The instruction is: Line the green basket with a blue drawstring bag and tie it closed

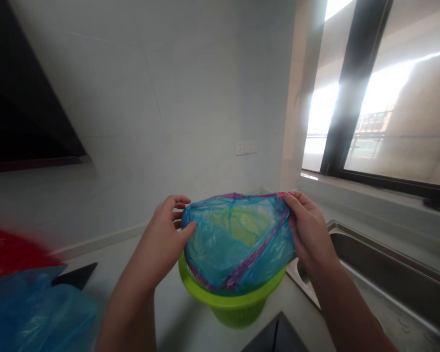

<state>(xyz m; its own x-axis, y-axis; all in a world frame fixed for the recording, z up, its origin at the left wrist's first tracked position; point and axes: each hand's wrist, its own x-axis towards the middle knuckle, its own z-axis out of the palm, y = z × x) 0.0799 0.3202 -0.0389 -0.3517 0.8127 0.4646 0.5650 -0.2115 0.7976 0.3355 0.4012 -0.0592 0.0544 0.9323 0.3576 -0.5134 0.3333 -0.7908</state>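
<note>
Head view: spreading the blue bag (223,254) over the green basket (234,301) on the bench (190,327), clamping its far right rim with the right hand (308,227), parting the left hand (168,234) at its left edge, ideally pulling evenly and gently.

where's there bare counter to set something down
Bare counter shows between the blurred blue plastic and the left forearm, and between that forearm and the green basket. It's crowded over the basket, where the right hand grips a blue bag and the left hand touches it, and rightward, where the sink sits close.
</note>
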